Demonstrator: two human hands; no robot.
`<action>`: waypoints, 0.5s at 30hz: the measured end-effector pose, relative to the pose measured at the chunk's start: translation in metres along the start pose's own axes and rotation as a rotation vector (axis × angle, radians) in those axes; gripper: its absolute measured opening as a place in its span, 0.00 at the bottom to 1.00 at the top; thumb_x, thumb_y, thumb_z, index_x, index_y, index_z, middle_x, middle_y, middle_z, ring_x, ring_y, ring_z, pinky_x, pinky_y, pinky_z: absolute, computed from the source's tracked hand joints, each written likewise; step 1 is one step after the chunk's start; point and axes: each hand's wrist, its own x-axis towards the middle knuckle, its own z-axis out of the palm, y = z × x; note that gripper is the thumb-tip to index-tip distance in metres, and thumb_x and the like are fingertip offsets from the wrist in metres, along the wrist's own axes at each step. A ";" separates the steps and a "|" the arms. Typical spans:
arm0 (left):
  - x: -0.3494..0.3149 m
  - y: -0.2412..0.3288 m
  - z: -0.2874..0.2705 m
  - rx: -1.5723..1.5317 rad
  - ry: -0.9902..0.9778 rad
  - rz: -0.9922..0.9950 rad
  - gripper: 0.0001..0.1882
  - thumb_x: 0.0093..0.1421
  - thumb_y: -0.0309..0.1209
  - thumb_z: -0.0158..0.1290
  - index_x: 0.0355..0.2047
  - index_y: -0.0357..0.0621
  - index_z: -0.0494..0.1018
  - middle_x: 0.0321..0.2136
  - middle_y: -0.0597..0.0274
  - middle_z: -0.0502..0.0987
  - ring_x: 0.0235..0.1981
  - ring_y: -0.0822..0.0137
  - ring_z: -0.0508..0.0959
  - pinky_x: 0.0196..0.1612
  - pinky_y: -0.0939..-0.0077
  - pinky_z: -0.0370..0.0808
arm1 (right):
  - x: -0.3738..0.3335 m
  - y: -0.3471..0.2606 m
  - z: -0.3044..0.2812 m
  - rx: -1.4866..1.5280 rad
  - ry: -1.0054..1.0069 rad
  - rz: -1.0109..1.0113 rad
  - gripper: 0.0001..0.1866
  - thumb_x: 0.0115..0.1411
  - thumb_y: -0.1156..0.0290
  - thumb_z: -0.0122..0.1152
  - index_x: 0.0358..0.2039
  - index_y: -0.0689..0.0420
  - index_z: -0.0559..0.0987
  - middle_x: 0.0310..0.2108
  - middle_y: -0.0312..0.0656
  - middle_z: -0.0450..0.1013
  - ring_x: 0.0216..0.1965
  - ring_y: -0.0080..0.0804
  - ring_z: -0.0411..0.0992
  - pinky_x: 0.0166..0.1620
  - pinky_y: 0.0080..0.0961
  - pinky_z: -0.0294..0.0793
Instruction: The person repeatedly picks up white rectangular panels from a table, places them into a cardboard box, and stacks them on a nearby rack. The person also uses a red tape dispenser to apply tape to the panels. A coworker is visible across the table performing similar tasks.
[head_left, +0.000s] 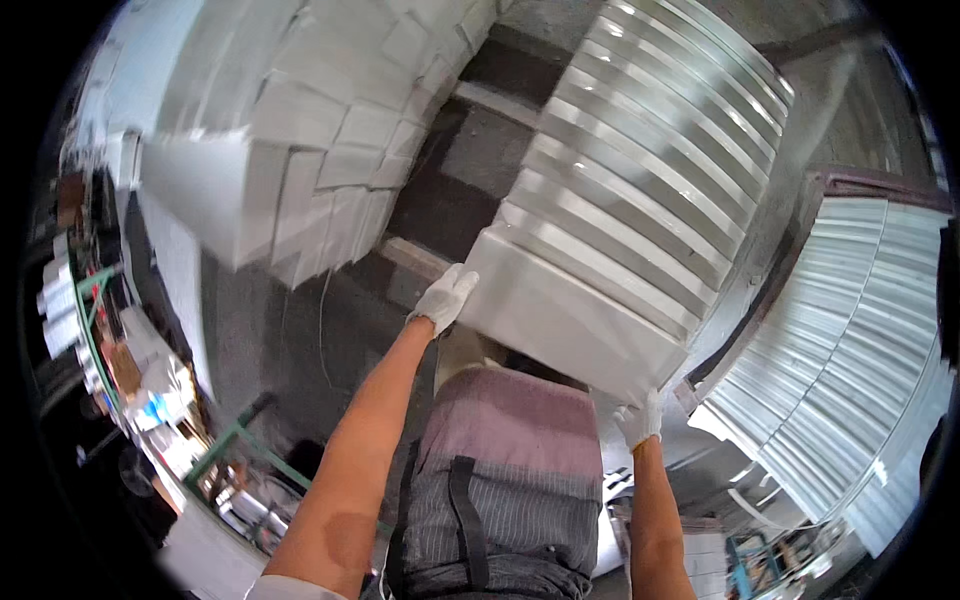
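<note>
Both my hands wear white gloves and are at the two ends of a long white panel, which looks like painted sheet metal with a smooth face. My left hand presses around its left end, thumb and fingers against the edge. Around its lower right corner is my right hand, its fingers partly hidden by the panel. Directly beyond the panel, a long row of similar pale panels stands side by side, close together. The held panel is up against the nearest of them, and I cannot tell if it touches.
A tall stack of white box-like pieces rises at the left. To the right, bundled pale ribbed sheets lie by a brownish frame. Dark floor runs between stack and row. Green-framed racks with clutter stand at lower left.
</note>
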 end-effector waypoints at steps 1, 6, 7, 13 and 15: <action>-0.018 -0.013 -0.010 0.058 -0.011 -0.030 0.29 0.69 0.49 0.40 0.57 0.37 0.67 0.55 0.46 0.72 0.59 0.54 0.70 0.59 0.65 0.64 | -0.008 0.000 0.000 -0.023 0.043 0.020 0.30 0.64 0.36 0.45 0.56 0.43 0.69 0.47 0.37 0.70 0.42 0.41 0.67 0.39 0.40 0.68; -0.159 -0.079 -0.032 -0.277 -0.059 -0.264 0.28 0.67 0.43 0.49 0.59 0.35 0.67 0.55 0.55 0.74 0.53 0.65 0.75 0.55 0.70 0.70 | -0.061 -0.015 -0.001 -0.074 -0.044 -0.084 0.31 0.62 0.36 0.47 0.55 0.46 0.68 0.49 0.40 0.67 0.48 0.47 0.65 0.46 0.53 0.63; -0.193 -0.099 -0.028 -0.328 0.023 -0.252 0.28 0.67 0.44 0.48 0.59 0.35 0.67 0.54 0.55 0.74 0.53 0.64 0.75 0.56 0.70 0.70 | -0.079 -0.022 0.010 -0.153 -0.054 -0.093 0.28 0.63 0.41 0.50 0.54 0.47 0.67 0.47 0.41 0.67 0.45 0.46 0.66 0.43 0.50 0.65; -0.433 -0.178 0.042 -0.735 0.402 -0.578 0.31 0.66 0.46 0.46 0.60 0.34 0.65 0.53 0.50 0.74 0.53 0.61 0.75 0.57 0.69 0.69 | -0.158 -0.072 0.079 -0.514 -0.277 -0.184 0.26 0.64 0.47 0.56 0.54 0.47 0.64 0.53 0.47 0.65 0.48 0.49 0.70 0.44 0.45 0.74; -0.502 -0.177 0.075 -0.628 0.362 -0.698 0.28 0.65 0.44 0.45 0.54 0.31 0.69 0.47 0.51 0.77 0.48 0.61 0.76 0.51 0.66 0.70 | -0.188 -0.080 0.100 -0.563 -0.302 -0.218 0.28 0.65 0.47 0.55 0.58 0.48 0.62 0.57 0.53 0.64 0.53 0.54 0.69 0.48 0.48 0.74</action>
